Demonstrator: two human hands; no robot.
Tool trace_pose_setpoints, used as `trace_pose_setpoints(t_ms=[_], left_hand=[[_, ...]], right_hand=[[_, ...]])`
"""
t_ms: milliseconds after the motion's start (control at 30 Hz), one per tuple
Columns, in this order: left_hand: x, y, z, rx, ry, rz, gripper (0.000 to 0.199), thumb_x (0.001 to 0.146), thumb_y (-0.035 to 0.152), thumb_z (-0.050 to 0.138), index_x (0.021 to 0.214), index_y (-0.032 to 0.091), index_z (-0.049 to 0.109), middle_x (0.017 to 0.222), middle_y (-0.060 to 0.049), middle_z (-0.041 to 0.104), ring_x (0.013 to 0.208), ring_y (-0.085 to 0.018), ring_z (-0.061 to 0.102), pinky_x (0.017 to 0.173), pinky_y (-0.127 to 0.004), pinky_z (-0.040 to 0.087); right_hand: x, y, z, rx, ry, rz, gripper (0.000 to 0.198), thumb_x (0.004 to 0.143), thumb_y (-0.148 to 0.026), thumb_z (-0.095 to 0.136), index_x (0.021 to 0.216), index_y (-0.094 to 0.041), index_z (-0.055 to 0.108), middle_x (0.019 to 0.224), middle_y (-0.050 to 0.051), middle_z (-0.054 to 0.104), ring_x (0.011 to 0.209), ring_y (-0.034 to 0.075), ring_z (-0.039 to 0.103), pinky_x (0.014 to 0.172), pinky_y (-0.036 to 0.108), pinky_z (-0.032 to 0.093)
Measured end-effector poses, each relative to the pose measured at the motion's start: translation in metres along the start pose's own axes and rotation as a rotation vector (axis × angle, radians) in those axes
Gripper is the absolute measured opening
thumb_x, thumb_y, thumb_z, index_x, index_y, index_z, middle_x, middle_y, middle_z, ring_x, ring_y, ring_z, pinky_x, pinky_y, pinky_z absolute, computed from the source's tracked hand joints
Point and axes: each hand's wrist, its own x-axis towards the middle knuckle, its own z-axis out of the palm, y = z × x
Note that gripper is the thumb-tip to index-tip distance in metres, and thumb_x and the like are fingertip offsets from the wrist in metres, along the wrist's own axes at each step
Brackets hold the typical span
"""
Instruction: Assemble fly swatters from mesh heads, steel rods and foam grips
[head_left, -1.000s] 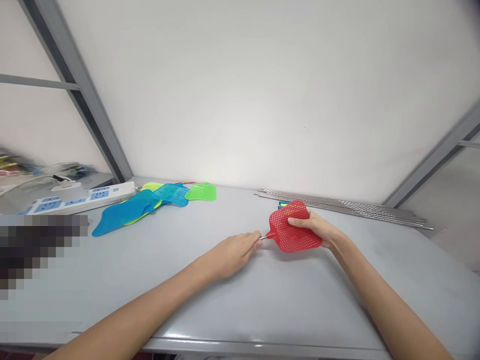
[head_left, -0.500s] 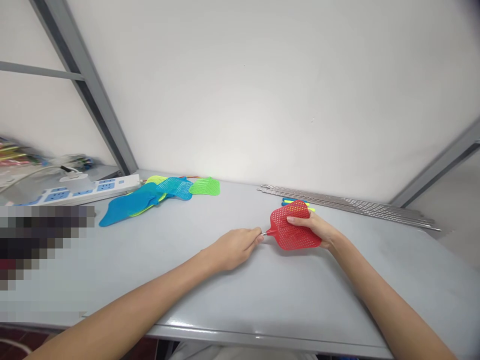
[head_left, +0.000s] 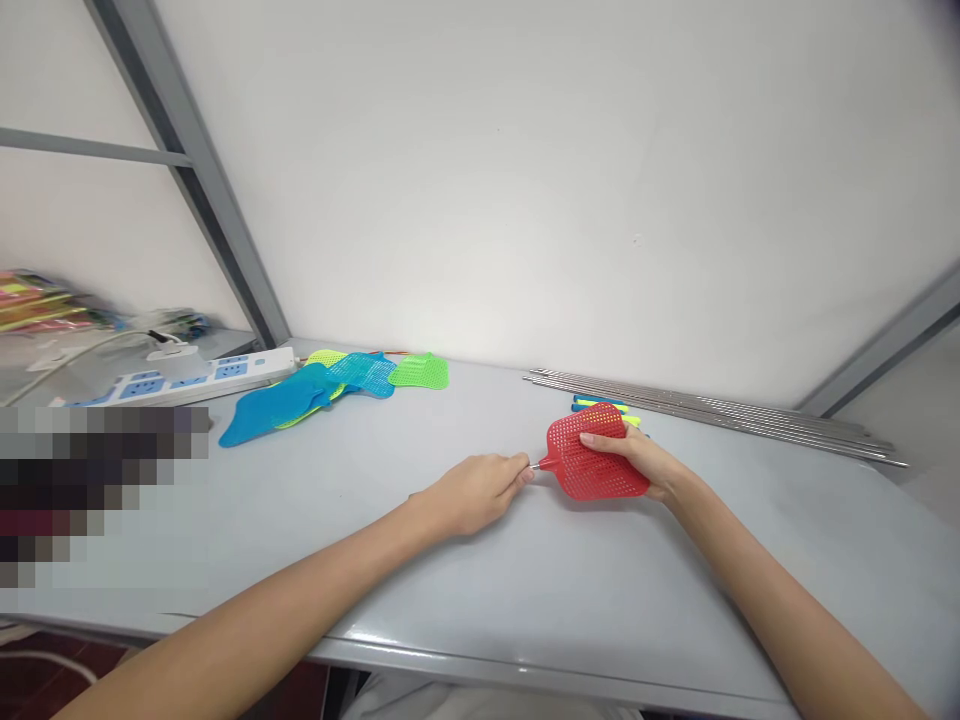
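A red perforated fly swatter head [head_left: 581,470] is held above the grey table, its narrow neck pointing left. My right hand [head_left: 645,462] grips it from the right, thumb on top and the other fingers hidden beneath. My left hand [head_left: 487,490] is closed around a thin metal rod [head_left: 535,466], whose short visible end meets the neck of the red head. Most of the rod is hidden by my left hand and forearm. Just behind the red head lie blue and yellow-green handle tubes [head_left: 592,401], partly covered by it.
Several metal rods [head_left: 720,412] lie along the wall at back right. Blue swatter heads [head_left: 277,405] and a green swatter head [head_left: 421,371] lie at back left. Beside them is a white power strip [head_left: 225,372]. Grey metal posts [head_left: 202,180] frame the table [head_left: 420,590].
Both hands keep the same hold on the rod and the red swatter head. The whole view has shifted slightly, so everything appears a little further right.
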Motion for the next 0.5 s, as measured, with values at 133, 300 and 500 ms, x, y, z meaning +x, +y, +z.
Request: trace_pose_setpoints(t_ms=[133, 300, 500], left_hand=[[0.0001, 0.0011, -0.0014, 0.001, -0.009, -0.018, 0.034, 0.084, 0.036, 0.009, 0.077, 0.019, 0.038, 0.066, -0.001, 0.050, 0.058, -0.014, 0.047, 0.051, -0.024, 0.032], [0.0002, 0.0009, -0.0025, 0.003, 0.014, 0.003, 0.034, 0.084, 0.035, 0.009, 0.076, 0.019, 0.037, 0.063, -0.001, 0.050, 0.056, -0.014, 0.047, 0.051, -0.025, 0.032], [0.0004, 0.0000, -0.0018, 0.031, 0.011, -0.003, 0.035, 0.084, 0.036, 0.008, 0.078, 0.019, 0.038, 0.063, -0.001, 0.050, 0.055, -0.014, 0.047, 0.051, -0.025, 0.031]], right_hand=[[-0.0010, -0.0003, 0.0008, -0.001, 0.006, 0.010, 0.030, 0.059, -0.034, 0.061, 0.084, -0.018, 0.056, 0.080, 0.004, 0.060, 0.072, 0.019, 0.057, 0.066, 0.031, 0.043], [-0.0038, -0.0023, 0.0033, -0.006, 0.003, -0.021, 0.031, 0.060, -0.034, 0.060, 0.086, -0.018, 0.055, 0.084, 0.005, 0.060, 0.075, 0.020, 0.056, 0.065, 0.031, 0.044], [-0.0028, -0.0009, 0.0022, 0.003, 0.009, -0.017, 0.032, 0.061, -0.034, 0.060, 0.088, -0.017, 0.055, 0.086, 0.007, 0.060, 0.075, 0.021, 0.056, 0.065, 0.032, 0.044]])
